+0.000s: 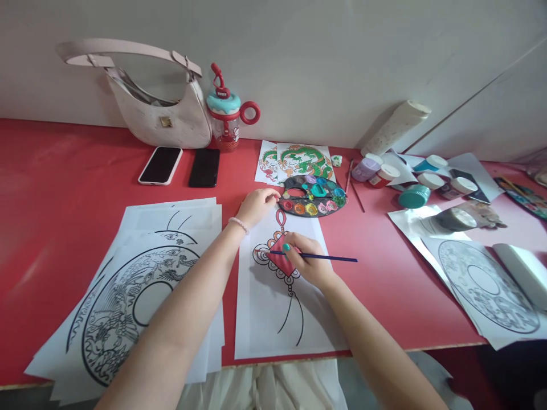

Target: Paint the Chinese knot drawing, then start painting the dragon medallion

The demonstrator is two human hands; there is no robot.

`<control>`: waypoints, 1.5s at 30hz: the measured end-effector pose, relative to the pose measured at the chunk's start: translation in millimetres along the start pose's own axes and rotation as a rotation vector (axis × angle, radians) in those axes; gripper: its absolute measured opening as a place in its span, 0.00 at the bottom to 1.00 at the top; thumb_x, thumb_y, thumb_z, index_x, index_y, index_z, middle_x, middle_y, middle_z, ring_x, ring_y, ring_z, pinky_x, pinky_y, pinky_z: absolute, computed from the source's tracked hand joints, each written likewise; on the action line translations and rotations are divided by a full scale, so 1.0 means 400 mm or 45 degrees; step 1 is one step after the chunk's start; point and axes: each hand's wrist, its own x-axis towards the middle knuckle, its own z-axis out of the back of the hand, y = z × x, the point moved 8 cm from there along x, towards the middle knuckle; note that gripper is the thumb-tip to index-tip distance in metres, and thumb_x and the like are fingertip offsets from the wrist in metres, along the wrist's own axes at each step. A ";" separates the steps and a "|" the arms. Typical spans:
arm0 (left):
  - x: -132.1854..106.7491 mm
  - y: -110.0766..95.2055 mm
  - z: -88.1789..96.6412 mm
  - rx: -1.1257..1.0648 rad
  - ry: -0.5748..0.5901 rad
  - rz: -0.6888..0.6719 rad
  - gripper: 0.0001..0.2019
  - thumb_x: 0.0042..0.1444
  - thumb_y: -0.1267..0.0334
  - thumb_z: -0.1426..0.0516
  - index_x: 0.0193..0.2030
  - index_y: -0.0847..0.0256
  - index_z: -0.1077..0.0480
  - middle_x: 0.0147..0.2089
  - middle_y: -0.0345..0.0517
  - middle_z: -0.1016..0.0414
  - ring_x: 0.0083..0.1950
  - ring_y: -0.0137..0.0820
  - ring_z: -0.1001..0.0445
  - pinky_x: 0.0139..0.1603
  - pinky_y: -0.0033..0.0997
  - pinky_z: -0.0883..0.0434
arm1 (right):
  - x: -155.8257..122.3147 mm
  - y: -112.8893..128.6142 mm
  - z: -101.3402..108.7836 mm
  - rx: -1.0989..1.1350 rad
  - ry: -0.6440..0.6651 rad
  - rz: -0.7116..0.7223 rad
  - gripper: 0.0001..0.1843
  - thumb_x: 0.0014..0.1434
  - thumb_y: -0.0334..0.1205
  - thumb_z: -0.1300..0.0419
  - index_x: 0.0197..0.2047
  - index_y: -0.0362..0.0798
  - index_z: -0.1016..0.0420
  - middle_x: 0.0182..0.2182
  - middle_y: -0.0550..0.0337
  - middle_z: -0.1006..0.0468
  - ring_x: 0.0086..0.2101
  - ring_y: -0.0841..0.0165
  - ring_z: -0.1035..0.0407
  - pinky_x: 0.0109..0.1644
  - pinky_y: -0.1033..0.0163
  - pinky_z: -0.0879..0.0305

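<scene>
In the head view, my right hand (310, 259) is closed around a dark blue paintbrush (333, 258). The brush lies nearly level, its tip over the looped outline at the left of a knot drawing. That drawing is on a white sheet of paper (260, 324); its centre diamond (282, 256) is painted red and some loops above are orange. My left hand (258, 205) is at the top of the sheet, fingers pinched at the left edge of a paint palette (294, 214). The palette has wells of several colours and overlaps the sheet's top edge.
Printed line-art sheets (128, 273) lie at left. Behind stand a handbag (162, 122), a cup (225, 119), a white phone (161, 165) and a black phone (204, 168). Dragon pictures (305, 159) lie behind the palette. Paint jars (414, 196) and more paper (487, 285) are at right.
</scene>
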 end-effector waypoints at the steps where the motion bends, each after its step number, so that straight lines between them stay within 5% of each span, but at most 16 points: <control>1: 0.000 0.000 0.001 0.000 -0.001 0.002 0.10 0.58 0.65 0.50 0.38 0.59 0.27 0.40 0.44 0.22 0.42 0.32 0.25 0.43 0.30 0.30 | 0.000 -0.002 -0.002 -0.007 0.017 -0.011 0.14 0.62 0.39 0.53 0.24 0.49 0.48 0.20 0.65 0.43 0.23 0.74 0.48 0.27 0.65 0.48; 36: -0.001 -0.011 0.004 0.005 0.012 0.010 0.10 0.58 0.67 0.50 0.40 0.59 0.27 0.41 0.44 0.22 0.42 0.32 0.25 0.42 0.30 0.30 | 0.001 -0.035 0.030 -0.078 -0.153 -0.125 0.15 0.61 0.37 0.53 0.23 0.49 0.51 0.19 0.67 0.47 0.21 0.75 0.53 0.26 0.65 0.53; 45: -0.002 -0.008 0.002 0.001 0.019 0.001 0.10 0.58 0.67 0.50 0.40 0.60 0.28 0.40 0.44 0.22 0.41 0.31 0.25 0.44 0.29 0.30 | 0.008 -0.003 0.011 -0.125 -0.082 -0.075 0.15 0.59 0.34 0.52 0.23 0.49 0.53 0.19 0.67 0.48 0.22 0.75 0.54 0.25 0.67 0.53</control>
